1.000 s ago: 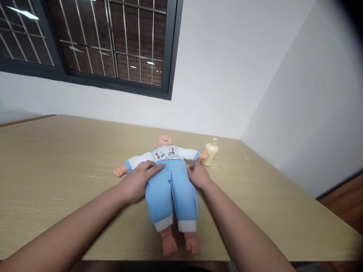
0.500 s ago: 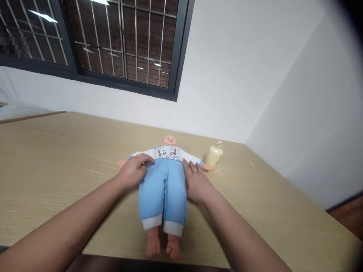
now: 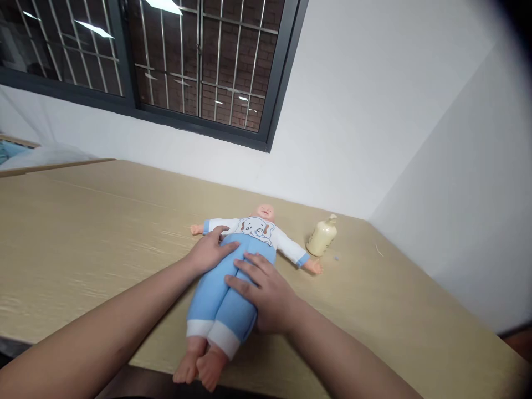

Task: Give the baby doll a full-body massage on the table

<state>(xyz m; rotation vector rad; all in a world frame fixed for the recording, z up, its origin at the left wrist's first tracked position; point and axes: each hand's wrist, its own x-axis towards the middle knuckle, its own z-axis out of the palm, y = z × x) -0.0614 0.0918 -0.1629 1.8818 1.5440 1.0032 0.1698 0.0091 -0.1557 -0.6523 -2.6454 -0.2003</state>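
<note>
A baby doll (image 3: 249,249) in blue trousers and a white top with an animal face lies on its back on the table, head away from me and feet at the near edge. My left hand (image 3: 211,249) holds the doll's waist at the left side, thumb across the front and fingers along its flank. With fingers spread, my right hand (image 3: 266,291) rests over the doll's hip and thigh on the right. Both doll arms stretch outward. Its legs lie together, slanting toward the lower left.
A cream pump bottle (image 3: 322,237) stands beyond the doll's hand on the right. Close by lie a small blue scrap (image 3: 336,258) and a thin pale strand (image 3: 379,250). The wooden table (image 3: 103,238) meets a white wall under a barred window (image 3: 199,61).
The doll has turned, its legs swinging left and coming together while its head sits further right. My right hand has moved from its side onto the trousers. The view has shifted slightly.
</note>
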